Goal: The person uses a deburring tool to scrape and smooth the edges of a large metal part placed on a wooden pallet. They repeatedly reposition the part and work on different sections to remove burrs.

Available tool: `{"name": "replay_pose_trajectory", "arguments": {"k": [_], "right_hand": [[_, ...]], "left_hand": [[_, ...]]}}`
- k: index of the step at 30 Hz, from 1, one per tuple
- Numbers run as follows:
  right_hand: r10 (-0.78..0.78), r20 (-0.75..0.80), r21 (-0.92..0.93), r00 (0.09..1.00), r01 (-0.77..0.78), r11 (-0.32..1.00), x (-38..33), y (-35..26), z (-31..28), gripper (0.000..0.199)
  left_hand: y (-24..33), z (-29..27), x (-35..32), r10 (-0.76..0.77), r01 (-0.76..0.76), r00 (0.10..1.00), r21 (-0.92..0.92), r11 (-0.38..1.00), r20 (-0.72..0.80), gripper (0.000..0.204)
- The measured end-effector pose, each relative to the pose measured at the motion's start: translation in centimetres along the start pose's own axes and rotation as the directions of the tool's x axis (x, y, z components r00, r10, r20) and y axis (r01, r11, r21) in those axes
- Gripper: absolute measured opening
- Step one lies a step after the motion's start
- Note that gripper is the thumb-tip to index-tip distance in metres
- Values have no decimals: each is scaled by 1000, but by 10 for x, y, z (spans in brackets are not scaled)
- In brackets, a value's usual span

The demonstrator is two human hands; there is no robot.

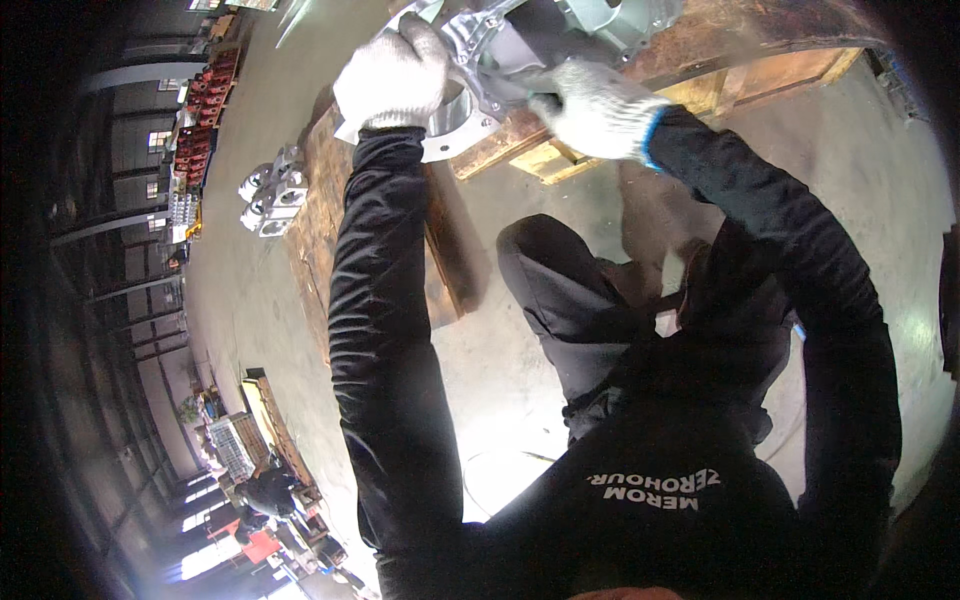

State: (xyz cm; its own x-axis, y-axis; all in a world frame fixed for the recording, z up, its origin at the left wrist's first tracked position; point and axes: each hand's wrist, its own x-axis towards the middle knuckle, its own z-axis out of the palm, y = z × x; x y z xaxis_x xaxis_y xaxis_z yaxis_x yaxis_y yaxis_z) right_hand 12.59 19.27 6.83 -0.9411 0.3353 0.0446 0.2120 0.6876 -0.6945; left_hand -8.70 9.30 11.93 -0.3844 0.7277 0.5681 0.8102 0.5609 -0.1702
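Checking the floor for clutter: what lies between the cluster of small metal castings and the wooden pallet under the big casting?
In the head view, only bare concrete floor separates the small castings from the pallet.

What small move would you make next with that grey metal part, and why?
Probably settle the metal casting fully onto the wooden pallet before loosening either grip. The left hand holds its round flange, which juts past the pallet's edge, and the right hand steadies its body, so it looks only partly supported.

Head camera looks steeply down, close over the person's outstretched arms.
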Motion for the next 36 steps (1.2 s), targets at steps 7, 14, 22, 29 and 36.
{"name": "replay_pose_trajectory", "arguments": {"k": [7, 14, 22, 29, 36], "right_hand": [[-63, -31, -67, 998, 61, 996, -39, 4, -12, 33], [-259, -12, -246, 966, 248, 937, -35, 11, -12, 34], [-138, 16, -163, 990, 139, 977, -27, -1, -16, 25], [151, 130, -169, 980, -128, 977, 11, 10, -15, 40], [30, 177, 185, 984, -63, 981, -9, 7, -25, 45]], "left_hand": [[8, -9, 1, -51, 51, 998, 13, 999, 19, 61], [5, -15, -7, 56, -62, 992, -47, 997, -111, 44], [-3, -6, -12, 51, -60, 983, -46, 997, -178, 49], [16, -3, 4, -73, 73, 997, -40, 996, 18, 60], [9, -12, -2, -17, 15, 995, -28, 1000, -102, 54]]}}
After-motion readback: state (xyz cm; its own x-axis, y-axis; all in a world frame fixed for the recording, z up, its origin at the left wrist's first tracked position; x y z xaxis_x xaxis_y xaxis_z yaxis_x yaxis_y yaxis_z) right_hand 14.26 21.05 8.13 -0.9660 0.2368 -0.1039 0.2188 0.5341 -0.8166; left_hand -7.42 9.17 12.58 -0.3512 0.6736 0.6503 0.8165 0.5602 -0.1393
